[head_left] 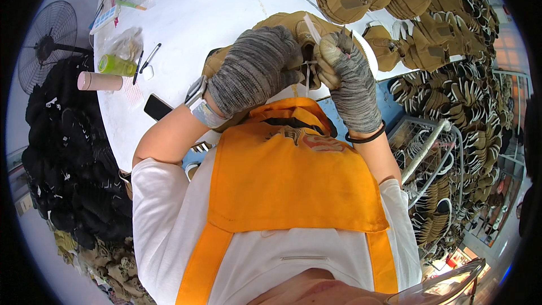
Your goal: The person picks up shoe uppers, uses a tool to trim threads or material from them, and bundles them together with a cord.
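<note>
In the head view, the grey knit-gloved right hand (347,65) appears closed on the tan, soft-sided shoe (280,20) between both hands' fingers; the grey knit-gloved left hand's (257,65) grip is hidden. Steady support beside the fingers should help.

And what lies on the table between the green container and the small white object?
A black pen lies between them, as the head view shows.
</note>
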`<state>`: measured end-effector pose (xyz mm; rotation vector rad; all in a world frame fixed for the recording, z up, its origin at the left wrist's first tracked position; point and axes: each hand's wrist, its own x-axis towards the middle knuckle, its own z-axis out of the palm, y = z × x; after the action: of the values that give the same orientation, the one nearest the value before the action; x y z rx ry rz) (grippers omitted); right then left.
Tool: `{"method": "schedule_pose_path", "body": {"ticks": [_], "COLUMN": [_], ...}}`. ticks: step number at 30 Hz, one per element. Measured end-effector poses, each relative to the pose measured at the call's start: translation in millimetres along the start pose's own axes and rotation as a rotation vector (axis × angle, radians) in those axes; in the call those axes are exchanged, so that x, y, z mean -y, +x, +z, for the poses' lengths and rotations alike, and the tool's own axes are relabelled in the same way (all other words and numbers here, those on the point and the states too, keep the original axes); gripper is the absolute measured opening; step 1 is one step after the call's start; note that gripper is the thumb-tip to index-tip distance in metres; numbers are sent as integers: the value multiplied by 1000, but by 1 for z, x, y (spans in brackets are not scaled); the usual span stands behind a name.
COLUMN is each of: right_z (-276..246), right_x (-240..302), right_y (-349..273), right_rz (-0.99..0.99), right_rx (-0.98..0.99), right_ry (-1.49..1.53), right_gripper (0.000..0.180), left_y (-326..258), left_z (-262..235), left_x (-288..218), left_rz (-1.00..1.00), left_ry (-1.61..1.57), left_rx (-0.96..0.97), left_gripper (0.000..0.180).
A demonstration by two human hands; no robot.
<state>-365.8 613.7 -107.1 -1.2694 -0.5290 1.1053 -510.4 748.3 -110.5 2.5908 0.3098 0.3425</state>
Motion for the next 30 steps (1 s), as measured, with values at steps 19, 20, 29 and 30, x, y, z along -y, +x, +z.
{"method": "schedule_pose_path", "body": {"ticks": [19, 20, 29, 30], "right_z": [-21, -25, -49, -48], "right_x": [-5, -5, -19, -19], "right_y": [20, 20, 4, 5], "right_rz": [115, 118, 231, 284], "right_rx": [51, 76, -9, 4], "right_ry": [-96, -117, -147, 95], "right_gripper": [23, 23, 28, 28], "left_y": [25, 24, 20, 19], "left_z": [10, 12, 21, 21], "left_x": [45, 46, 44, 44], "left_rz": [-16, -26, -9, -6], "left_ry": [-489, -506, -495, -489], "left_rx": [254, 254, 247, 251], "left_gripper": [27, 27, 24, 25]}}
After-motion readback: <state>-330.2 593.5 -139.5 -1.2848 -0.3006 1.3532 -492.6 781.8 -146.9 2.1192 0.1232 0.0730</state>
